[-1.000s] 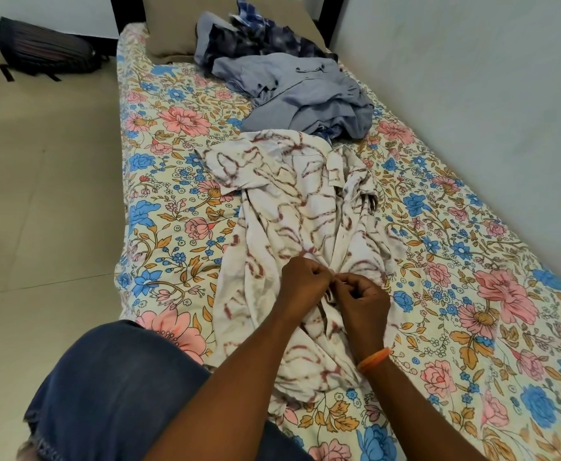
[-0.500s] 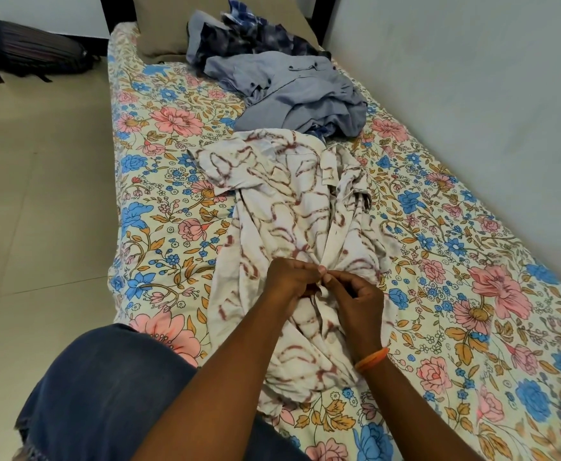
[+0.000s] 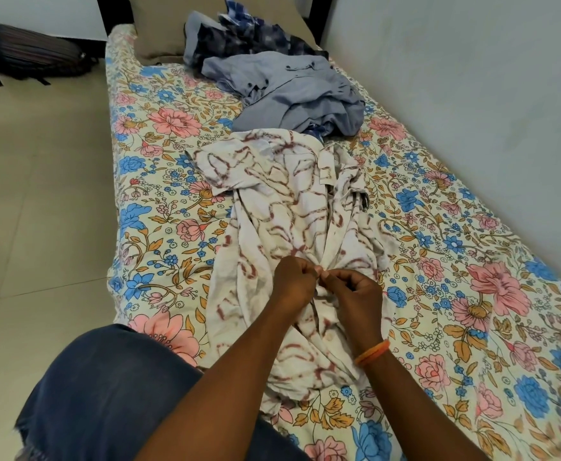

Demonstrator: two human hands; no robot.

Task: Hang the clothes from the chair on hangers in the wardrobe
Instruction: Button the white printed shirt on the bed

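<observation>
1. Little has moved since the earlier frames: both hands stay pinched together at the same spot on the shirt's front, and only the camera has shifted slightly, so the bed sits a touch differently in view.
2. At the centre of the frame the white shirt [image 3: 292,227] with reddish-brown swirls lies lengthwise on the bed [image 3: 159,181], collar toward the top of the frame, hem toward the bottom.
3. Just below centre, the left hand [image 3: 294,281] and the right hand [image 3: 355,296] meet fingertip to fingertip over the shirt's front strip. Each has its fingers curled and nips a bit of cloth there; by my reading they are working a button, though the button itself is hidden under the fingers.
4. Handling, as a judgement: the shirt looks thin, light and limp. It bunches and creases under the hands, so it holds no shape and slides easily over the bedsheet.
5. Where to take hold, as I judge it: for the buttons, pinch the two edges of the front strip close to each buttonhole. For lifting it toward a hanger, the collar and shoulder seams at upper centre are the better grip, since the body would otherwise sag and fold.
6. Above it, the grey-blue shirt [image 3: 292,91] lies crumpled, with a dark patterned garment [image 3: 246,41] behind it near the pillow [image 3: 159,34].
7. No hanger or wardrobe is in view.
</observation>
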